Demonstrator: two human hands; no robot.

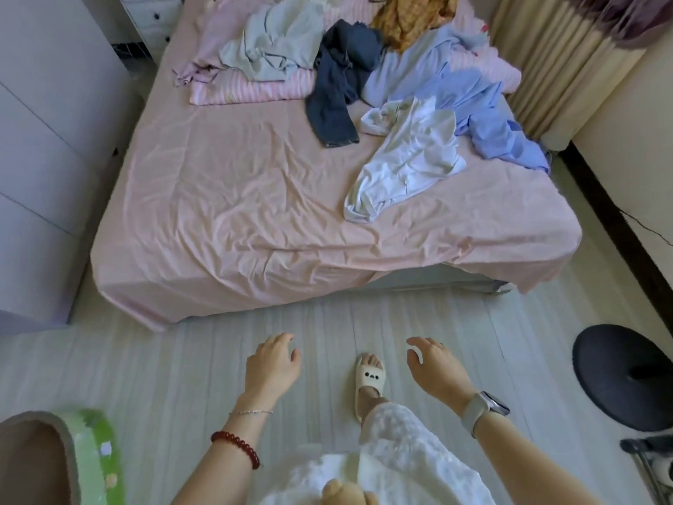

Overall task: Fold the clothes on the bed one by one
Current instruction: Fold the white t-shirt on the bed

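The person is wearing bare arms: the left wrist is carrying a thin silver chain bracelet (250,412) and a dark red bead bracelet (236,448), the right a grey-strapped watch (486,408). White textured trousers (397,457) and a cream slipper (368,382) with a small face are showing below.

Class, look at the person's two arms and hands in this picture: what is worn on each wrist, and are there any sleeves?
Both forearms are bare, with no sleeves in view. The left hand has two bracelets behind it: a thin silver chain at the wrist and, further up the forearm, a string of dark red beads. The right hand has a smartwatch on a pale grey strap at the wrist.
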